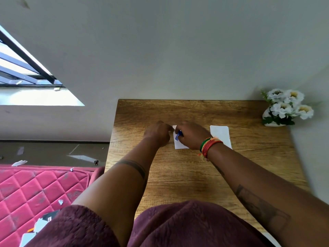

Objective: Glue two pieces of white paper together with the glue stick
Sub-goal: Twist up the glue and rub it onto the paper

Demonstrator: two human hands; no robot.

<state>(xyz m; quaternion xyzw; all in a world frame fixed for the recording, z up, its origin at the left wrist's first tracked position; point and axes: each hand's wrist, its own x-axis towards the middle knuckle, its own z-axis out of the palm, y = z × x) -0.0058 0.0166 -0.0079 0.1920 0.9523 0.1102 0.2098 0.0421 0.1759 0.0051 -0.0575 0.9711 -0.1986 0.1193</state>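
A small white paper lies on the wooden table, mostly covered by my hands. My right hand holds a blue glue stick with its tip down on that paper. My left hand has its fingers curled, and its fingertips press the paper's upper left corner. A second white paper lies flat just to the right of my right wrist, untouched.
A white vase of white flowers stands at the table's back right corner against the wall. A pink quilted mattress with paper scraps lies to the left of the table. The table's left edge drops to the floor.
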